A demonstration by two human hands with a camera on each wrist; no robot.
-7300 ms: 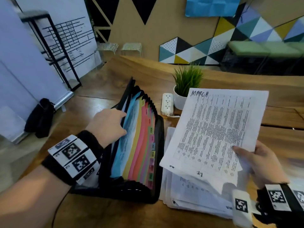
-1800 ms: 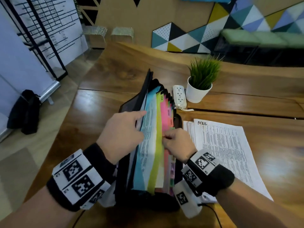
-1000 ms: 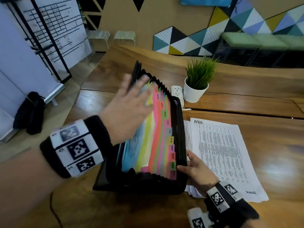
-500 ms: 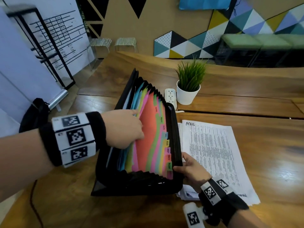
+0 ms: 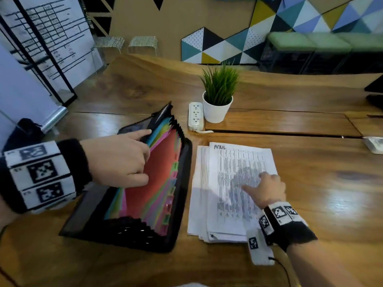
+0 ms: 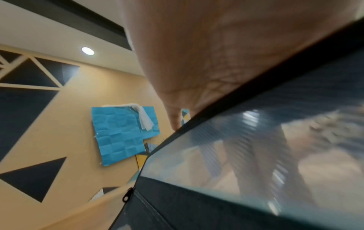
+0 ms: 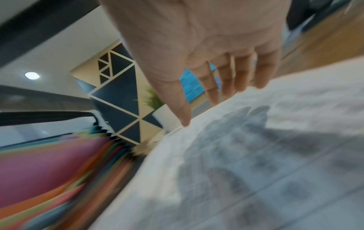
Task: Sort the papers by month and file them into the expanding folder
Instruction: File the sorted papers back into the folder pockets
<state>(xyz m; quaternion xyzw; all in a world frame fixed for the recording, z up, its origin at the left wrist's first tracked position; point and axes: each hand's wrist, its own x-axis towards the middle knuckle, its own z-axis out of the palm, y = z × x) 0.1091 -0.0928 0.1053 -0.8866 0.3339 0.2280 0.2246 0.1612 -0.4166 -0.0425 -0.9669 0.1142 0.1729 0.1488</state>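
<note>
Near the tabletop's left edge the black expanding folder gapes; the left hand curls its fingers round the front dividers, and one green tab reads MAY. Just beside it, the right hand rests spread fingertips on the paper stack, headed APRIL.

The left hand covers the folder's front pockets. Its curled fingertips are out of sight, so whether it grips the dividers cannot be told. The tabs beyond its thumb are mostly too small to read. Under the right hand, the papers show only their left edges, and the top sheet's print is illegible. The right wrist view is blurred, so fingertip contact is unclear.
</note>
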